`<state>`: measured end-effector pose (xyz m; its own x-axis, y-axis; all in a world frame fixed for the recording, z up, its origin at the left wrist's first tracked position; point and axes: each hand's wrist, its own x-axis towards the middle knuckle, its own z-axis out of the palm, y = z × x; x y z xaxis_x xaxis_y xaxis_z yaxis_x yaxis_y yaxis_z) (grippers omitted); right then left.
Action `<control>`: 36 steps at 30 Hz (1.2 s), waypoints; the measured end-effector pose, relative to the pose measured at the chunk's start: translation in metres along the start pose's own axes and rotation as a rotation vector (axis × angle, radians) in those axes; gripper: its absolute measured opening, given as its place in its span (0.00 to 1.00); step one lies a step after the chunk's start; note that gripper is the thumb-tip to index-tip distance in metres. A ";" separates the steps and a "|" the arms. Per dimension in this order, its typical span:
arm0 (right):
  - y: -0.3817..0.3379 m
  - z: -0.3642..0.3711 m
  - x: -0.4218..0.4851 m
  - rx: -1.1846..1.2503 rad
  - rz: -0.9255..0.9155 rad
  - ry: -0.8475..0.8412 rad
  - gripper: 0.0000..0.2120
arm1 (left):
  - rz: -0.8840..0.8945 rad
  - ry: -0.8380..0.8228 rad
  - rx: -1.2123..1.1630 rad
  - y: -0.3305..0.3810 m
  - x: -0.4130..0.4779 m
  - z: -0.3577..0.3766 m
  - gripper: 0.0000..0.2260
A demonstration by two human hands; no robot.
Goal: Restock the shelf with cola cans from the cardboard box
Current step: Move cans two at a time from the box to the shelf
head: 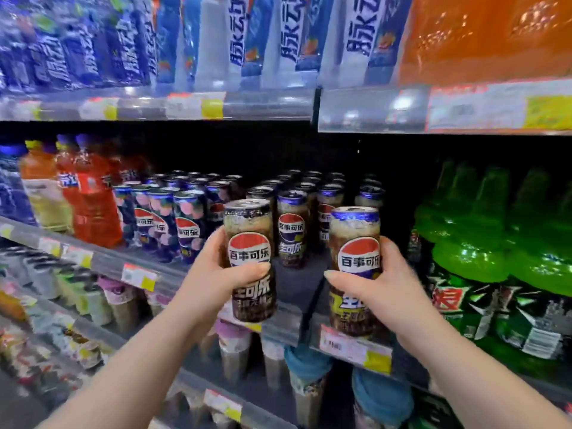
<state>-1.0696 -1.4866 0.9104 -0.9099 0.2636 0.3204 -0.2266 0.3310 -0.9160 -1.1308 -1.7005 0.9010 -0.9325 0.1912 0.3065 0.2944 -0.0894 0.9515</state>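
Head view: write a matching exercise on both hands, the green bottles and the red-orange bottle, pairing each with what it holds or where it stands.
Column one
1 left hand
2 right hand
3 green bottles
4 red-orange bottle

Column two
A right of the shelved cola cans
B grips the blue-topped can
C left of the shelved cola cans
D grips the black-topped can

Pairs: 1-D, 2-B, 3-A, 4-C

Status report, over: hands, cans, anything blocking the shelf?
Left hand grips one cola can. Right hand grips a second cola can. Both short of the shelf, not yet set down. Bare space before the shelved cans; nothing blocks.
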 end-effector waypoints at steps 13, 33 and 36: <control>0.007 0.058 0.061 -0.083 0.074 0.312 0.28 | -0.010 -0.390 -0.037 -0.046 0.112 -0.046 0.26; 0.026 0.088 0.051 -0.299 0.241 0.110 0.35 | -0.035 -0.381 0.266 -0.070 0.111 -0.059 0.34; 0.027 0.092 0.052 -0.306 0.233 0.102 0.30 | -0.017 -0.390 0.326 -0.069 0.113 -0.063 0.30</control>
<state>-1.1548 -1.5471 0.8799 -0.8819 0.4474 0.1488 0.1099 0.5019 -0.8579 -1.2698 -1.7342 0.8688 -0.8085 0.5461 0.2192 0.3878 0.2143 0.8965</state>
